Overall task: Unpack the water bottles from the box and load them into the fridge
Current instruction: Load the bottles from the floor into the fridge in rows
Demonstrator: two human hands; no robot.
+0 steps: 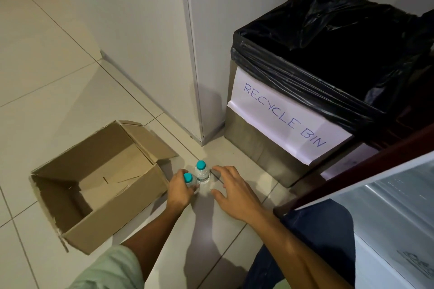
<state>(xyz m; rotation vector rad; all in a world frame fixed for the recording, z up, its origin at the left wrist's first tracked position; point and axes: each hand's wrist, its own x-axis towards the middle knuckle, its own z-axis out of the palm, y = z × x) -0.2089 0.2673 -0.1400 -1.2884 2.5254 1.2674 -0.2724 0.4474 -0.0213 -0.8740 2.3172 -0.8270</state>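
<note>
Both bottles sit on the floor by the box (pixel 101 185). My left hand (pixel 179 189) grips one bottle (pixel 190 180); right hand (pixel 231 191) spread open near the other (pixel 202 172). Small, probably light, slick plastic, so I'd grab mid-body.

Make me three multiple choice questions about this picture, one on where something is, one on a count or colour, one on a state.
1. Where do the water bottles stand?
A. in the box
B. on the floor beside the box
C. in the bin

2. What colour are the bottle caps?
A. red
B. white
C. teal

3. What is the left hand doing?
A. gripping a bottle
B. lying flat on the floor
C. holding the box flap

Answers: 1 B, they stand on tiles right of the cardboard box. 2 C, both caps are teal. 3 A, fingers wrap the nearer bottle; the right hand is open.
</note>
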